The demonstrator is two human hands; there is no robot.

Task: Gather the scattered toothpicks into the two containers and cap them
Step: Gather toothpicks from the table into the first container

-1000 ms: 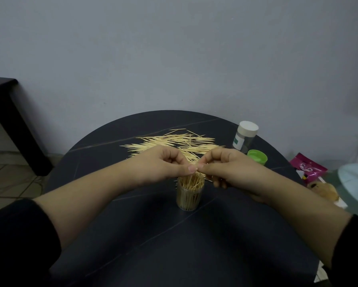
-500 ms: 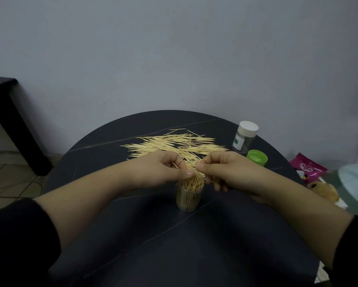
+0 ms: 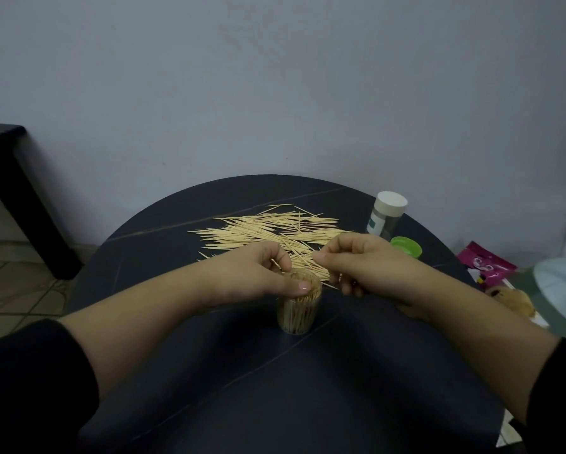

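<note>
Cramming the clear container, upright near the middle of the round dark table and stuffed to the rim — gripping its mouth with the left hand, pinching a slanted bundle of toothpicks in the right hand just beside it. Plenty left in the scattered pile behind, with the white-capped container and loose green cap off right. Could tip that light tub with a sideways shove, or splay sticks over the brim by forcing more in.
</note>
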